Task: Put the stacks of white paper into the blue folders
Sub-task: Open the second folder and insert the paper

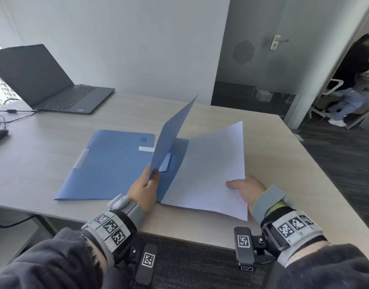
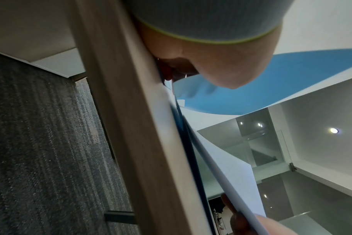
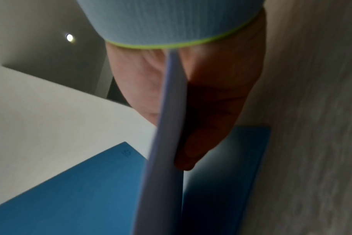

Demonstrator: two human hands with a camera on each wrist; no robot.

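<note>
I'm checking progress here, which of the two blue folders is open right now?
The right-hand folder, whose cover the left hand lifts while the right hand holds the white paper over it. The other folder lies closed, flat on the desk.

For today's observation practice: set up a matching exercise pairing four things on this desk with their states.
Things:
1. laptop
2. closed blue folder
3. open blue folder
4. stack of white paper

States:
A. cover lifted by the left hand
B. lying flat, shut
C. held by the right hand
D. open, screen dark

Pairs: 1-D, 2-B, 3-A, 4-C
</note>
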